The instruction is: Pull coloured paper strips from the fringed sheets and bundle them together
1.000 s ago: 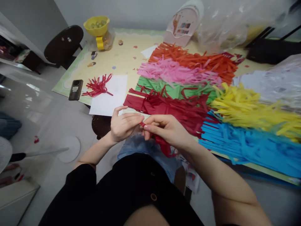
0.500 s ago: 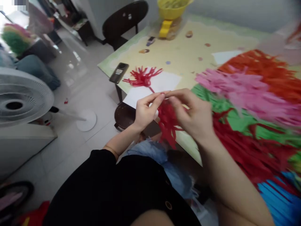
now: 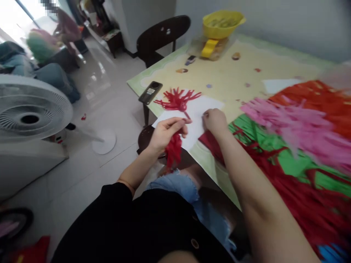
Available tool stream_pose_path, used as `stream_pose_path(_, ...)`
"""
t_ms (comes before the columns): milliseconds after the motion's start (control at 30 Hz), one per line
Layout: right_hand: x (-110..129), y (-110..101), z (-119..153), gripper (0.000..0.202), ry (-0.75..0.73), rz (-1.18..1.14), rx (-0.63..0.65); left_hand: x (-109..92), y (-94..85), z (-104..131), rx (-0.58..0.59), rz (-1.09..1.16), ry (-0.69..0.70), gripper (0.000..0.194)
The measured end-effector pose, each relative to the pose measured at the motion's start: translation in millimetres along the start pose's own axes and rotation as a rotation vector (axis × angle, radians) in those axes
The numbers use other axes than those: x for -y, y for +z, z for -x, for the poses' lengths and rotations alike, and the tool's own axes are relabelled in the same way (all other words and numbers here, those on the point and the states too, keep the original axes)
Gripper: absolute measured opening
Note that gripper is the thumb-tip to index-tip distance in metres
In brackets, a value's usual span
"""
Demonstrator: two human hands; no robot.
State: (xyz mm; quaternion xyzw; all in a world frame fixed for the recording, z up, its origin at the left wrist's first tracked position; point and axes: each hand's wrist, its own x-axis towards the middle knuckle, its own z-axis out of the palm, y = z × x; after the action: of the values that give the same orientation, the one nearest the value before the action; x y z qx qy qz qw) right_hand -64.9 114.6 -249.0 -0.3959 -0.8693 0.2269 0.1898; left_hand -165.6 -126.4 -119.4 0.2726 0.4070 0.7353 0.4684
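Observation:
My left hand [image 3: 163, 134] pinches the top of a red paper tassel [image 3: 173, 151], whose strips hang down off the table's front edge. My right hand [image 3: 216, 122] is apart from it, fingers curled down at the right part of a white sheet of paper [image 3: 196, 135]. Whatever those fingers hold, if anything, is hidden. Beyond my left hand a second red tassel [image 3: 178, 99] lies on the white sheet, its strips fanned out and its twisted stem pointing toward me. Beside my right wrist is a folded dark red piece of paper [image 3: 211, 144].
Fringed paper in orange [image 3: 315, 96], pink [image 3: 298, 118], green [image 3: 293, 157] and red [image 3: 296, 197] covers the table's right side. A phone [image 3: 150, 92] lies at the left edge, a yellow basket [image 3: 219, 31] at the back. A fan [image 3: 30, 109] stands left; a person sits behind it.
My right hand has left the tassel and moved right to the white sheet. My left hand keeps the tassel, now slightly lower. The view has shifted a little.

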Motion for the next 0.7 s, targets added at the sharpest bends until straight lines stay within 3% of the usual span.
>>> stream_pose_path(200,7.3,-30.9,-9.4,0.045,0.077,0.104,0.059,-8.9,-20.3,-7.6,-0.143,-0.074,0.031,0.045)
stream_pose_path(367,4.8,-45.3,-4.5,0.042,0.106,0.179,0.175,-3.0,-20.3,-10.6,-0.154,-0.163,0.010,0.048)
stream_pose_path(700,11.7,-46.7,-5.5,0.040,0.003,0.272,0.258,14.7,-9.9,-15.6,-0.084,-0.160,-0.088,0.044)
